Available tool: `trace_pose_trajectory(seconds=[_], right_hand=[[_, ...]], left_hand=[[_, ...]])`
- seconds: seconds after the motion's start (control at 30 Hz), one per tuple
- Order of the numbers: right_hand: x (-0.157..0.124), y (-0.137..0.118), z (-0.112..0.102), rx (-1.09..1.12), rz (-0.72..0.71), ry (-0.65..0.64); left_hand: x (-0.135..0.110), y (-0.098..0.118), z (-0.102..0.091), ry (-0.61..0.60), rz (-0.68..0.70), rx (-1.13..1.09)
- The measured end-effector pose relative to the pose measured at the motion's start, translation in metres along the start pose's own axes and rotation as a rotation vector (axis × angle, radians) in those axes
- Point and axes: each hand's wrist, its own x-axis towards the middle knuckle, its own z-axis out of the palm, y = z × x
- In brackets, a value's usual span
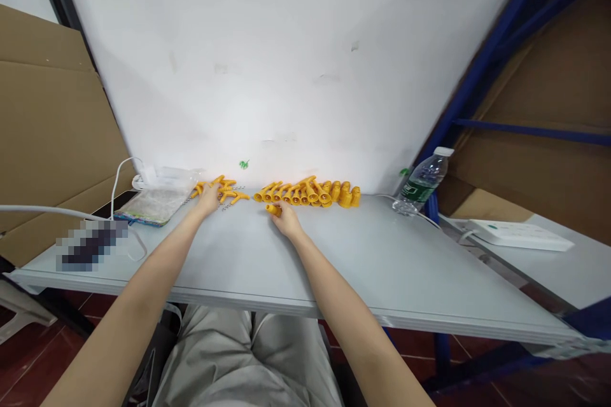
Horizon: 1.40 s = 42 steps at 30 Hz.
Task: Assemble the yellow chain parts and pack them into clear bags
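My left hand (209, 200) is at the left group of yellow forked plastic pieces (240, 197), fingers curled on one of them. Small metal chains (226, 206) lie among these pieces. In my right hand (287, 221) is a short yellow plastic tube-like piece (273, 210), pinched just above the table and pointing left. Right behind that hand lies a row of yellow flared, horn-shaped pieces (296, 194), their round openings facing me. At the row's right end stand several yellow rounded pieces (351, 196).
A clear plastic packet (160, 200) lies at the left, near a white cable (42, 208) and a blurred dark object (90, 247). On the right stands a water bottle (424, 183), with a white power strip (522, 234) beyond. A white panel (305, 76) rises behind the table (248, 261).
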Motion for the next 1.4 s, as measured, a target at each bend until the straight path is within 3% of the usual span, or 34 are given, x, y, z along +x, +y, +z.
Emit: trace_pose_trajectory(seconds=[0.17,0.3,0.7,0.87,0.97,1.13,1.4], right_hand=[[0.004,0.009,0.0,0.07,-0.138,0.1],[0.005,0.011,-0.002,0.059,-0.137,0.134],[-0.001,-0.008,-0.014,-0.053,-0.089,0.049],[-0.002,-0.013,-0.019,-0.077,-0.122,0.015],[-0.004,-0.017,-0.019,-0.091,-0.14,-0.034],[-0.004,-0.022,-0.021,0.016,-0.16,-0.049],[0.001,-0.024,-0.033,0.225,-0.127,-0.072]], left_hand=[[-0.023,0.045,0.023,-0.051,-0.001,0.143],[-0.046,0.061,0.046,-0.021,-0.028,0.165],[-0.055,0.041,0.058,0.073,0.005,0.132],[-0.057,0.042,0.058,0.075,-0.01,0.181],[-0.06,0.046,0.058,0.052,0.055,0.17],[-0.062,0.051,0.057,0.058,0.18,0.101],[-0.063,0.052,0.052,0.067,0.176,0.042]])
